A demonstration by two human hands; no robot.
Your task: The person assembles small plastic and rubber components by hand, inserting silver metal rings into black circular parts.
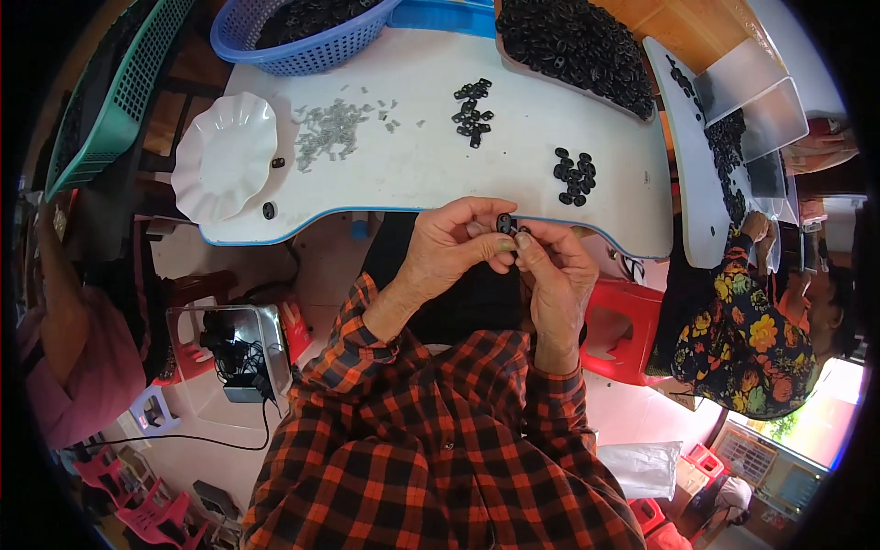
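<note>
Above my lap, just in front of the table's edge, my left hand (445, 246) and my right hand (557, 268) meet with fingers closed. Between the left thumb and fingers is a small black oval part (504, 223). The right thumb and fingers pinch a small black piece right beside it, mostly hidden by the fingertips. Whether the two pieces touch, I cannot tell. On the white table (385, 174) beyond lie a small pile of black oval parts (574, 176), a cluster of black pieces (473, 115) and many small clear strips (330, 130).
A white scalloped plate (225, 156) lies at the left, with two loose black parts beside it. A blue basket (302, 57) and a tray heaped with black parts (577, 55) stand at the back. Red stools (623, 330) are nearby. People sit at both sides.
</note>
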